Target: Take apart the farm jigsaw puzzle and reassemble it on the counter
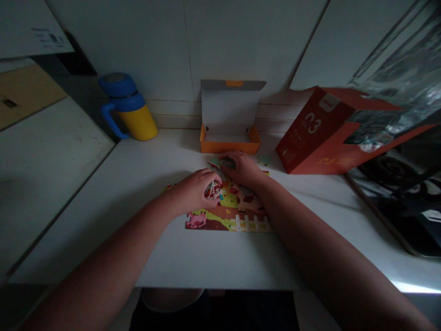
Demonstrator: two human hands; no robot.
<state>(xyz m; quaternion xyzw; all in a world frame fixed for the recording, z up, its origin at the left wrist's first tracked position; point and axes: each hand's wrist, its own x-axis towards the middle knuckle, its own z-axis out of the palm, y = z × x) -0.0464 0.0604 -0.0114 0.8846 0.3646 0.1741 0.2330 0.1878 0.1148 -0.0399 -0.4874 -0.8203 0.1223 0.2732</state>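
Observation:
A partly joined jigsaw puzzle (246, 223) with a farm picture lies flat on the white table. My left hand (195, 191) is over its left part, fingers and thumb curled around a red and white puzzle piece (213, 190). Just beyond the puzzle's far edge, my right hand (245, 169) reaches down to the tabletop. Its index finger and thumb close on a light green puzzle piece (215, 162) in front of the orange box. Another loose green puzzle piece (265, 160) lies to the right of that hand. My forearms and hands hide parts of the puzzle.
The orange box (229, 147) stands with its lid up against the wall. A blue and yellow jug (138, 119) is at the back left. On the right are a tall red-orange box (313, 133), clear plastic wrapping (403, 78) and a dark stove (396, 202).

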